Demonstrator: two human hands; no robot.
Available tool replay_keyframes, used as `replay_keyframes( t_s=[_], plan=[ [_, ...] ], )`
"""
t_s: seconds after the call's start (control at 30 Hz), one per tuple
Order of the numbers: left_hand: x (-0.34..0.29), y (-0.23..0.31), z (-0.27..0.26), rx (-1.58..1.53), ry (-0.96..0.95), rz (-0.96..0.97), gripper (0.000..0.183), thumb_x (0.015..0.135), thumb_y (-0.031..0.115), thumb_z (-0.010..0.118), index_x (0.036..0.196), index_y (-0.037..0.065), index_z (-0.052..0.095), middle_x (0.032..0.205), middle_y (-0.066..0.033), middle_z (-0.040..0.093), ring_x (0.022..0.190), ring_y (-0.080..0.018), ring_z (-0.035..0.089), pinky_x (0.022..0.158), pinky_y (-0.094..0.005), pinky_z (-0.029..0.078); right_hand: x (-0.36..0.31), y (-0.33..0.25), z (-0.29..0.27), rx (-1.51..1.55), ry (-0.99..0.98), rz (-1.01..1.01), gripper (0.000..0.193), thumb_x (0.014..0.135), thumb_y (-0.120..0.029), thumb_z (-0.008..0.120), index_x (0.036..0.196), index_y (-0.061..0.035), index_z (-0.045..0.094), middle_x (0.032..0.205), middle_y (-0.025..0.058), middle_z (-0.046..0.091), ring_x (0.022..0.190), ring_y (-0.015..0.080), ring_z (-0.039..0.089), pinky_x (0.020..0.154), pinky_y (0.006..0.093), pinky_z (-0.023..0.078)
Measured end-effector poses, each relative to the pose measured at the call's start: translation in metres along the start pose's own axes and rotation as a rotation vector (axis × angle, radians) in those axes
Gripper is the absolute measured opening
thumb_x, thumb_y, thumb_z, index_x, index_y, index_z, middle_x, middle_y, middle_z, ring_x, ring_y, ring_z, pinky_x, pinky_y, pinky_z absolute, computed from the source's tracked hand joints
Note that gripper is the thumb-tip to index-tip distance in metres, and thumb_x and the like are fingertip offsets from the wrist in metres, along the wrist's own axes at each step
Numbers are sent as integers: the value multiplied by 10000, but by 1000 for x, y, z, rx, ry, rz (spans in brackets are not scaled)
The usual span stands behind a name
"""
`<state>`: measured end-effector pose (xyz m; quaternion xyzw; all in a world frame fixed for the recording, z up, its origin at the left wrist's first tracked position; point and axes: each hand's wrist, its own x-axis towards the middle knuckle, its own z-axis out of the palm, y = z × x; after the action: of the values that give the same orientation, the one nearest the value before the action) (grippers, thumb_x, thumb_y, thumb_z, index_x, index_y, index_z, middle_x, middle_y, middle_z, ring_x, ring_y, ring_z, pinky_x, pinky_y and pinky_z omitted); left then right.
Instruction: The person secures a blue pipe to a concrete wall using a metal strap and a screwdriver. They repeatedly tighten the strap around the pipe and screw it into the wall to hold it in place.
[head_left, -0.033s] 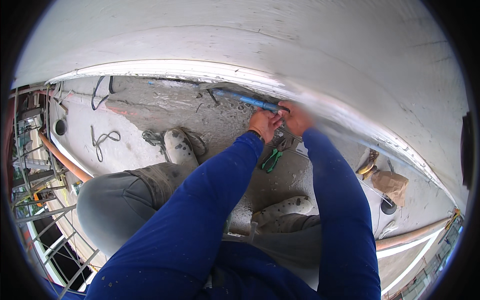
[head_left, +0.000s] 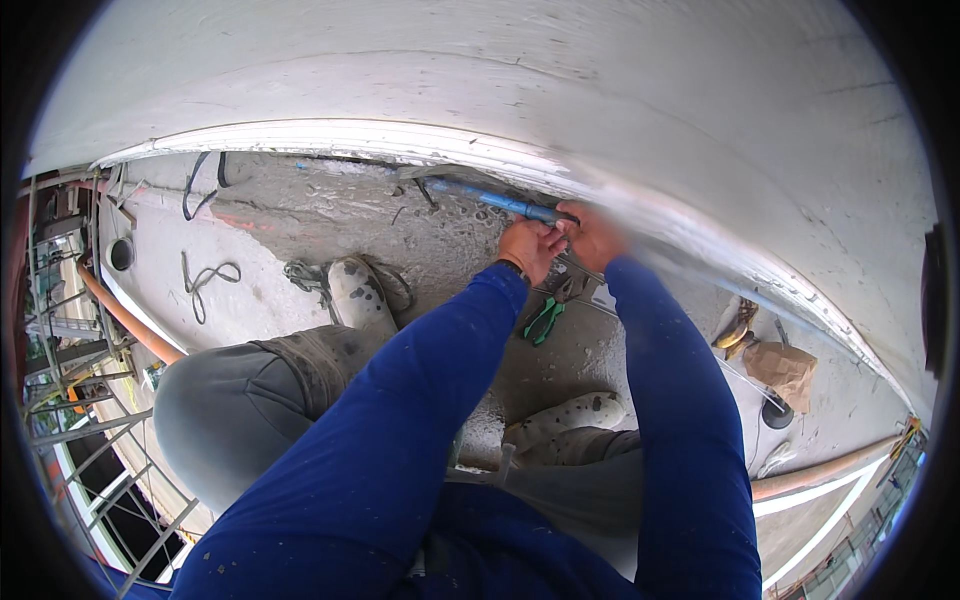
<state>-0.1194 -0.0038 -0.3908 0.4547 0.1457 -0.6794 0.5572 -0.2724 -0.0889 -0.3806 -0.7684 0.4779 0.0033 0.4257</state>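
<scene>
Blue pipe (head_left: pixel 500 201) is seemingly having its end worked, next needing steadiness, left hand (head_left: pixel 528 248) and right hand (head_left: pixel 596 238) curling, grip unclear.

The right hand (head_left: pixel 594 238) hides the rightward stretch of the blue pipe (head_left: pixel 500 202); whether it ends there cannot be told. Right of it, blur smears the white wall (head_left: pixel 700 170). The near edge crops both blue sleeves (head_left: pixel 690 430).
</scene>
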Motion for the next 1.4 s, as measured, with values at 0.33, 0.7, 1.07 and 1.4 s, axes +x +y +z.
replay_keyframes(
  t_s=[0.33, 0.7, 1.07, 1.4],
  plan=[
    [11, 2, 1, -11, -116, -16, 320, 881, 18, 541, 1180, 114, 604, 1025, -14, 669, 1001, -190, 667, 941, -439, 483, 7, -3, -4, 26, 28, -11, 398, 1032, -409, 620, 1365, -222, 728, 1249, 170, 769, 1194, 405, 701, 1041, 515, 545],
    [-6, 3, -10, 439, -84, -112, 159, 1070, 303, 670, 1162, 174, 670, 1132, 51, 677, 1059, -126, 632, 913, -359, 480, 2, -14, -13, -17, 27, 18, 386, 1033, -417, 624, 1362, -243, 727, 1225, 169, 775, 1175, 411, 708, 1029, 516, 551],
    [14, -17, -39, 1514, -38, 310, 272, 1050, 326, 652, 1013, 64, 714, 927, -118, 739, 840, -264, 707, 783, -412, 532, -6, -4, -10, -114, 36, -49, 407, 1032, -394, 644, 1415, -259, 670, 1251, 165, 760, 1162, 399, 717, 1007, 526, 561],
    [-105, 31, 2, 1714, -147, 443, 288, 1040, 289, 616, 975, 39, 745, 1166, -227, 721, 1058, -434, 678, 919, -530, 518, -10, -22, -18, -123, -37, -55, 432, 1025, -320, 665, 1455, -292, 635, 1258, 160, 755, 1171, 392, 713, 995, 525, 571]
  ],
)
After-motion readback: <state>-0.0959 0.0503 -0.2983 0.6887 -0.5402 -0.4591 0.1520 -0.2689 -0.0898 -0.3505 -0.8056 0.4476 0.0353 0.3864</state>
